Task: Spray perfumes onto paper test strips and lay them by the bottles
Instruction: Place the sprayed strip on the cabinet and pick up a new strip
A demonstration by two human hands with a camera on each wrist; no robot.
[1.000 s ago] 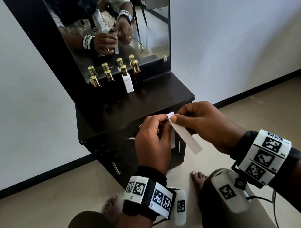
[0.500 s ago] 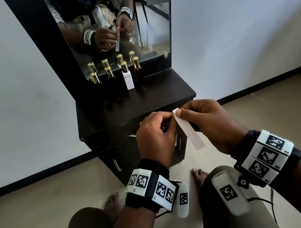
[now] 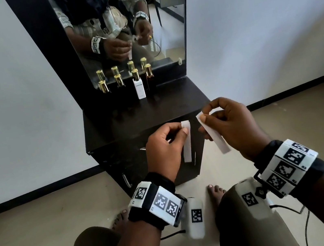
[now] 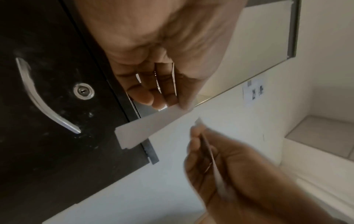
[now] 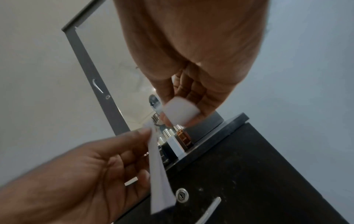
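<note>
Now pulling apart: right hand (image 3: pixel 232 126) pinching one paper strip (image 3: pixel 212 134) by its top end, left hand (image 3: pixel 165 150) pinching the remaining strips (image 3: pixel 187 142), a clear gap between the two where half a second ago both were pressed together at one point. Reading that as one strip peeled off the bundle, so ready for spraying.

Both grips narrow, thumb to fingertip, each holding paper; strips hanging down, just in front of the dresser (image 3: pixel 144 115) edge.

Nothing sprayed yet, by the look of it; no strip lying on the surface.

Farther back on the dresser, against the mirror (image 3: pixel 118 22): perfume bottles (image 3: pixel 119 80) in a row, gold caps on, white bottle (image 3: pixel 139 88) third from left.

Blocking: both hands full, caps on. Probably needing to park the bundle before lifting a bottle.
</note>
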